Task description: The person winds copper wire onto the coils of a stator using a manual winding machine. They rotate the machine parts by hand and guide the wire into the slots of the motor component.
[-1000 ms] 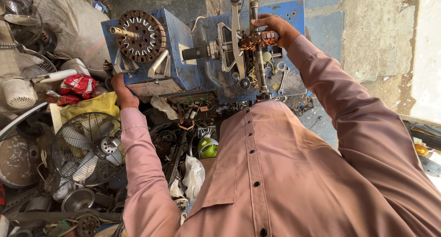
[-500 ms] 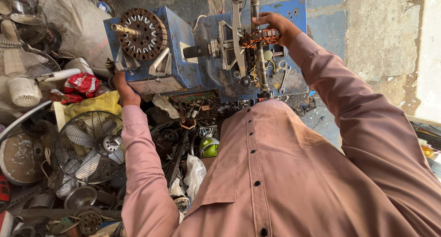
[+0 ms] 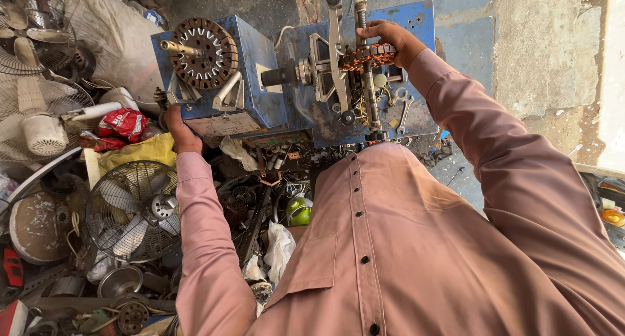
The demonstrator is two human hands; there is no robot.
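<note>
A blue metal winding machine (image 3: 293, 101) stands in front of me. A round slotted fan stator (image 3: 198, 53) sits on a shaft at its left end. My right hand (image 3: 390, 40) grips a copper-wound stator (image 3: 366, 55) mounted on an upright threaded rod (image 3: 364, 69) on the machine's right part. My left hand (image 3: 179, 131) holds the machine's lower left corner, below the blue box. My pink sleeves and shirt fill the lower right of the view.
Scrap lies heaped at left: a small fan with a wire guard (image 3: 133, 212), white fan parts (image 3: 42, 131), a red packet (image 3: 124, 122), a yellow cloth (image 3: 140, 152), a green round object (image 3: 298, 209). A concrete wall (image 3: 553, 62) stands at right.
The view has shifted slightly; both hands stay in the same places on the machine and the wound stator.
</note>
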